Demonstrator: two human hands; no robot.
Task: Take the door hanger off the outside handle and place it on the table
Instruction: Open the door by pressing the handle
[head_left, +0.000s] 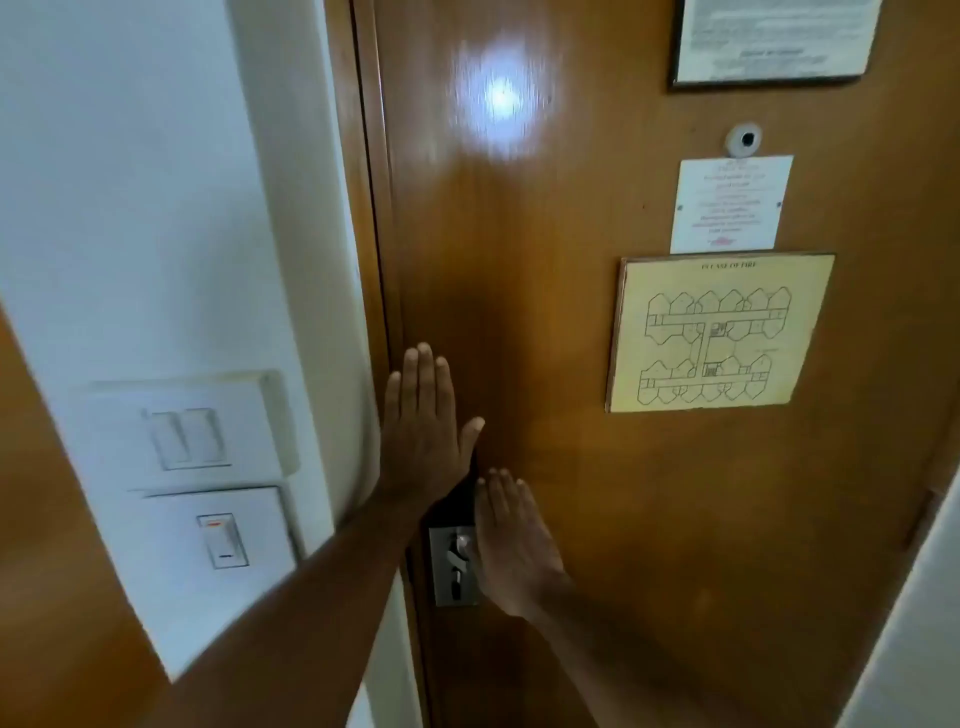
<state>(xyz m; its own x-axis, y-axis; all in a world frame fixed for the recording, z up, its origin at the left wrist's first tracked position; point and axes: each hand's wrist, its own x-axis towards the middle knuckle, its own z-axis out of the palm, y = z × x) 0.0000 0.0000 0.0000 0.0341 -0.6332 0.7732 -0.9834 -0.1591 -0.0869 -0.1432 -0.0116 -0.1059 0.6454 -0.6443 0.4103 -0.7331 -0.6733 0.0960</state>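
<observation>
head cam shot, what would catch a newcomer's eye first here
Two bare hands pressed flat on a brown wooden door: the left hand near the door's left edge, the right hand lower, beside the metal lock plate. Next comes the bright glare spot high on the door, then the yellow floor plan sign at right. White light switches sit on the wall at left.
</observation>
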